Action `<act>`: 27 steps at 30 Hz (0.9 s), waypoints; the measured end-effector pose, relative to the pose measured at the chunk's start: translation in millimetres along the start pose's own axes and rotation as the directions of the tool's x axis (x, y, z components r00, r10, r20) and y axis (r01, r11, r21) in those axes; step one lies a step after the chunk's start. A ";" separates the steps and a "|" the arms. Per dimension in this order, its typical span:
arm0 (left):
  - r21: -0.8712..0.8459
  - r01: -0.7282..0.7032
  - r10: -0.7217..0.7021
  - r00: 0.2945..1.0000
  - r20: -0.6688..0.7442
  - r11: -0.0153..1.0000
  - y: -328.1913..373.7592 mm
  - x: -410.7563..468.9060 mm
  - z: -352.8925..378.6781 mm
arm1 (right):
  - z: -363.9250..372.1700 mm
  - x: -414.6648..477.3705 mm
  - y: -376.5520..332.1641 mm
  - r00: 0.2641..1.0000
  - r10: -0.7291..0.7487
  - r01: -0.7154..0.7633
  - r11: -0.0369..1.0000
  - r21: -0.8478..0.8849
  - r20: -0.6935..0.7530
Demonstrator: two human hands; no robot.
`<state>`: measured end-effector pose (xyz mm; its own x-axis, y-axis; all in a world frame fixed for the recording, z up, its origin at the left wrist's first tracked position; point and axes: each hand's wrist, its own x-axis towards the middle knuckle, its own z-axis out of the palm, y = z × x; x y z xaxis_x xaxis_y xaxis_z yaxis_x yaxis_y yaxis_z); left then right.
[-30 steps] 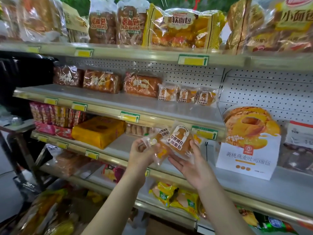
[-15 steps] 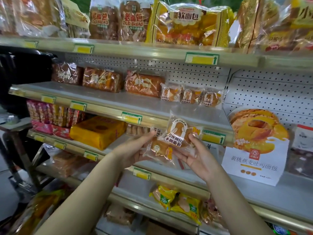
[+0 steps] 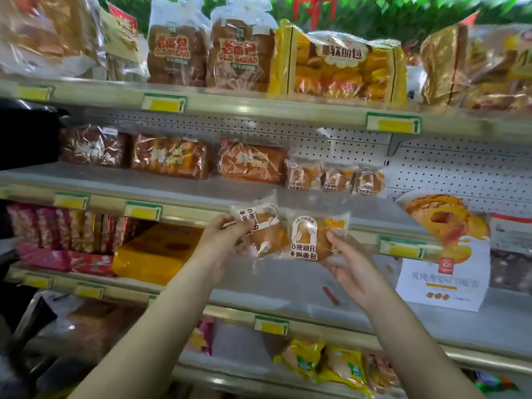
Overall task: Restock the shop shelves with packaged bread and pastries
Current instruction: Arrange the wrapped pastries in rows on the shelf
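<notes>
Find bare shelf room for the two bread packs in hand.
Second shelf: open front strip before the loaves and three small packs, right by the held bread packs. Shelf below: bare between the yellow box and the white bag. Top shelf is packed.

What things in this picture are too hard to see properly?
Head view:
Bags at the top shelf's right end: motion-blurred, labels unreadable.
Price tags: too blurred to read.
Lowest-shelf packets: partly behind the right forearm, cut by the bottom edge.
Tilted packet: left hand covers its end.
</notes>
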<state>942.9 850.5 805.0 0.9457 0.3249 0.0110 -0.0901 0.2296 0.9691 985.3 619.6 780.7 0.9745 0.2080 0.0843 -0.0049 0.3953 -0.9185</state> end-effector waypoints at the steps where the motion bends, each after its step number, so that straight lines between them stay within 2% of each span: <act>1: -0.028 0.009 -0.009 1.000 0.003 1.000 3.9 2.0 -2.6 | 4.8 0.2 2.4 1.000 -0.009 0.009 1.000 0.013 -0.005; 4: -0.085 0.017 -0.013 0.998 0.056 0.996 10.2 5.1 -5.0 | 16.8 -1.0 1.1 0.999 -0.030 0.031 0.998 0.048 -0.014; 8: -0.126 0.049 -0.022 0.978 0.205 0.991 11.1 9.4 -7.5 | 15.3 -1.3 -8.8 0.996 -0.069 0.074 0.994 0.084 -0.064; 14: -0.090 0.079 -0.038 0.921 0.388 0.993 10.0 12.3 7.1 | 3.2 -1.7 -30.4 0.993 -0.108 0.108 0.994 -0.019 -0.043; 19: -0.040 0.034 -0.015 0.915 0.404 0.999 16.5 14.5 38.0 | -10.6 11.5 -41.8 0.993 -0.116 0.115 0.990 -0.083 -0.016; 27: 0.167 -0.068 0.020 0.962 0.273 0.984 22.6 39.9 94.6 | -43.9 43.4 -60.4 0.992 -0.123 0.124 0.984 -0.127 0.015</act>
<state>1008.1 781.9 850.6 0.9930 0.0662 0.0973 -0.1007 0.0501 0.9937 1037.8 565.5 822.9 0.9641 0.1717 0.2024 0.1442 0.3013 -0.9426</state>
